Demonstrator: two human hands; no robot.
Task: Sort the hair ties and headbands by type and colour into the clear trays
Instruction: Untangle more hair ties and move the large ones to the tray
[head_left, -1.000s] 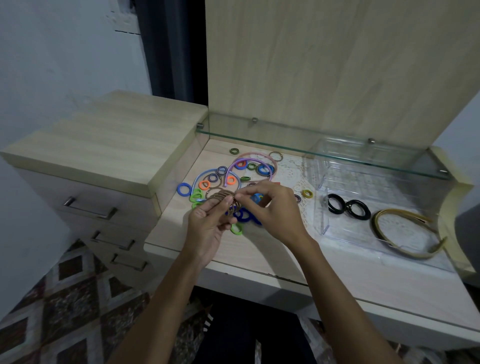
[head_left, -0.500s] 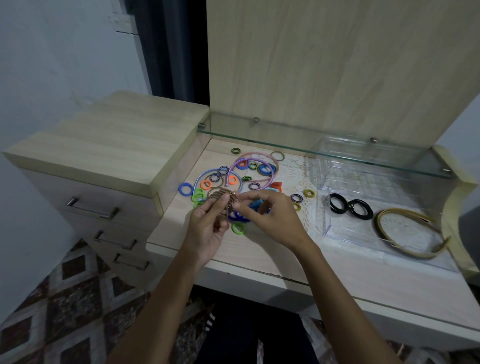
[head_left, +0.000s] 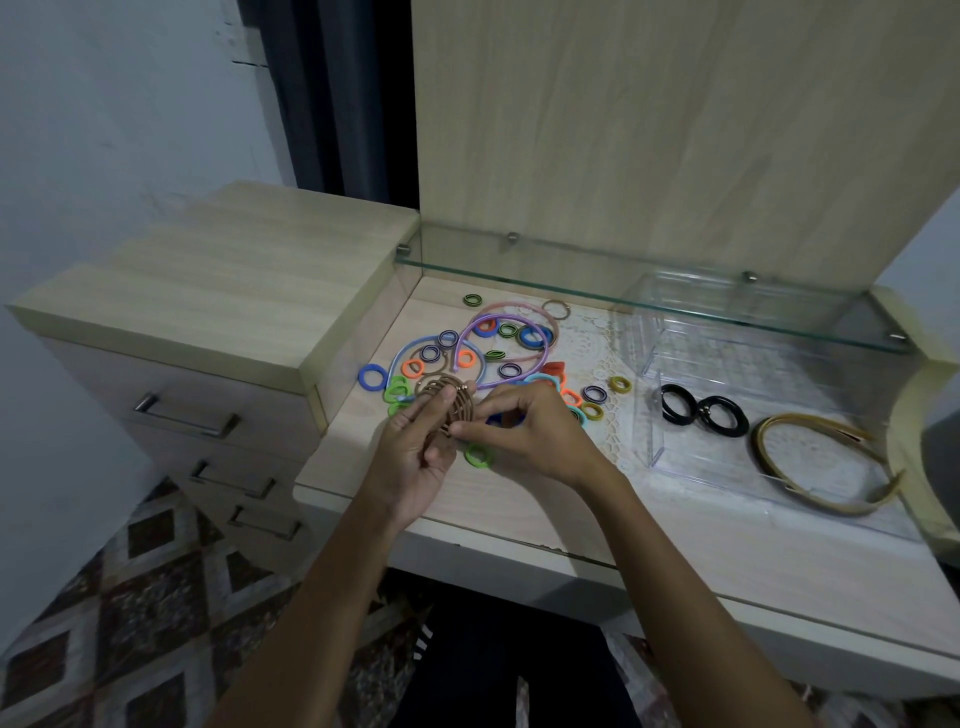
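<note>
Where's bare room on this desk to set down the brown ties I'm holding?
Bare wood runs along the desk's front edge, near side of the green tie. In the clear tray, room left of the black ties. The pile is crowded.

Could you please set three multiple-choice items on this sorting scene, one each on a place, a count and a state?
1. Where does the tan headband lie?
A. in the clear tray
B. on the drawer unit
C. on the floor

2. How many black hair ties are in the tray?
A. none
B. two
C. five

3. What are the hands doing?
A. resting flat on the desk
B. both holding a bundle of thin brown hair ties
C. lifting the tray

Answers: 1 A, it lies in the tray at the right. 2 B, two black rings sit side by side. 3 B, the left hand and right hand pinch the bundle between them.
</note>
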